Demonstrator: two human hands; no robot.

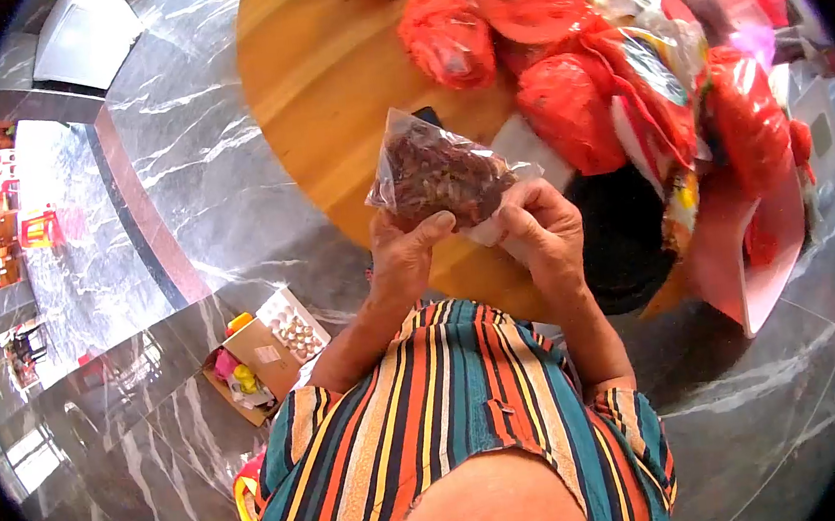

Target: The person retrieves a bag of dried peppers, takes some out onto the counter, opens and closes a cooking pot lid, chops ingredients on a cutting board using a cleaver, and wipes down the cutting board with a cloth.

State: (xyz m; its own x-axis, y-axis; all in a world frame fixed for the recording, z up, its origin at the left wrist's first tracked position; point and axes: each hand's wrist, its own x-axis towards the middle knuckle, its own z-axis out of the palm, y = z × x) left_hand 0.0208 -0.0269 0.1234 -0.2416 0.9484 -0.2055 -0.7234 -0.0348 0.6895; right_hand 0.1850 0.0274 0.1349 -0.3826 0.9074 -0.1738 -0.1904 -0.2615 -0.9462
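Both my hands hold a clear plastic bag (441, 170) of dark brown dried pieces above the front edge of the round wooden table (310, 80). My left hand (406, 246) grips the bag's lower left side, its thumb lying on the front. At the right end, the fingers of my right hand (542, 228) pinch the gathered plastic. What exactly the brown pieces are, I cannot make out. Just behind the bag, a small dark object (427, 116) shows in part on the tabletop.
Several red plastic bags (568, 105) are heaped on the table's right side. A black round container (621, 231) stands beside my right forearm, near a pink panel (740, 270). On the marble floor at left are a cardboard box (247, 372) and a white tray (295, 324) of small round items.
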